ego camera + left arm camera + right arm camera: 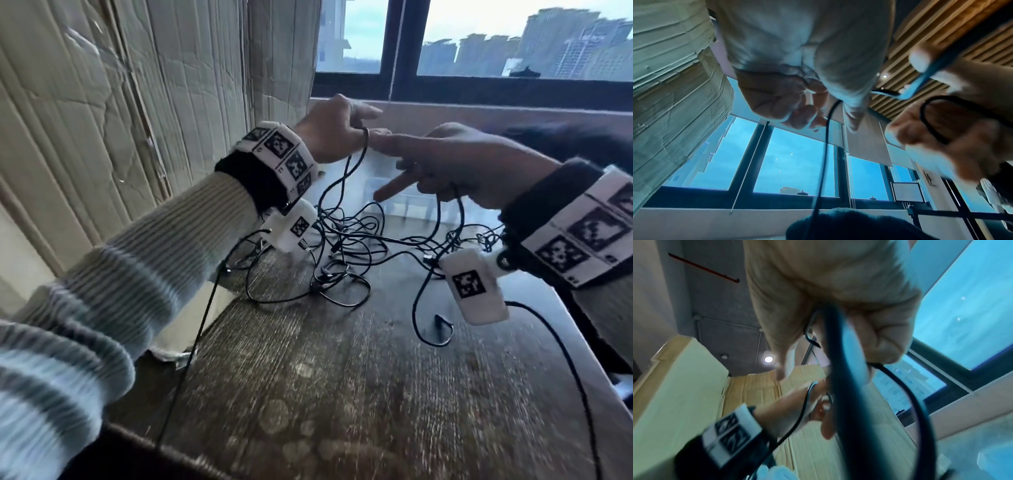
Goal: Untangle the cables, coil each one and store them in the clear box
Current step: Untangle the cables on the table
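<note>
A tangle of thin black cables (346,240) lies on the dark wooden table (342,377). My left hand (363,125) is raised above it and pinches one black cable (354,161), which hangs down into the tangle. In the left wrist view this cable (825,146) drops from the left hand's fingers (803,113). My right hand (394,164) is close beside it, with index and middle fingers stretched out and the other fingers curled round cable loops (457,205). The clear box (397,192) stands behind the hands, partly hidden.
Tall cardboard boxes (102,120) stand along the table's left side. A window sill (496,113) and window run behind the table. A loose cable end (442,322) lies at the right. Bare tabletop lies in front of the tangle.
</note>
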`<state>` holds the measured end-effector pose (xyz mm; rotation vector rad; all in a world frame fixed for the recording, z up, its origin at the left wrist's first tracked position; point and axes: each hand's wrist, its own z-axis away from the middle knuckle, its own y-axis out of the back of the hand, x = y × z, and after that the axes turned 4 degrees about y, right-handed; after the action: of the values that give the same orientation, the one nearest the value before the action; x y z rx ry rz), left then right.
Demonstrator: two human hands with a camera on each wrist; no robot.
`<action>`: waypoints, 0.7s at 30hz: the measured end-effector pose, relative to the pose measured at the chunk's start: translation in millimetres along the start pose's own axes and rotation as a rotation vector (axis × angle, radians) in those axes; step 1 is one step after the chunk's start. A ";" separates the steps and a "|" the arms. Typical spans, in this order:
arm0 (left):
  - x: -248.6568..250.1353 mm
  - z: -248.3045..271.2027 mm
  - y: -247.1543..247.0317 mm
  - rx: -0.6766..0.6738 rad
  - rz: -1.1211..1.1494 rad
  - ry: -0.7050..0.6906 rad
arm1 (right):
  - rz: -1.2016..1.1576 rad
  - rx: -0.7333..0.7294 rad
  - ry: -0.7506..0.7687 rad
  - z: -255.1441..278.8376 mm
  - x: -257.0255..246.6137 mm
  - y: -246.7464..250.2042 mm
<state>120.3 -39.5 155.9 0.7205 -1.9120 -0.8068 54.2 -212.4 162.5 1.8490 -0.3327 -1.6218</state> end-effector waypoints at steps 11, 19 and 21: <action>18.7 2.5 12.0 -0.056 0.167 -0.001 | 0.071 -0.035 0.116 -10.4 17.2 -35.7; 27.4 17.1 13.5 -0.092 0.352 -0.247 | -0.031 0.040 0.141 -29.9 25.1 -29.5; 21.1 17.1 13.9 -0.113 0.362 -0.239 | -0.127 0.072 0.145 -29.6 24.1 -28.9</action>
<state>94.1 -42.6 171.1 0.2037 -2.1078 -0.7881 81.0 -195.6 126.5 2.0663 -0.2167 -1.5649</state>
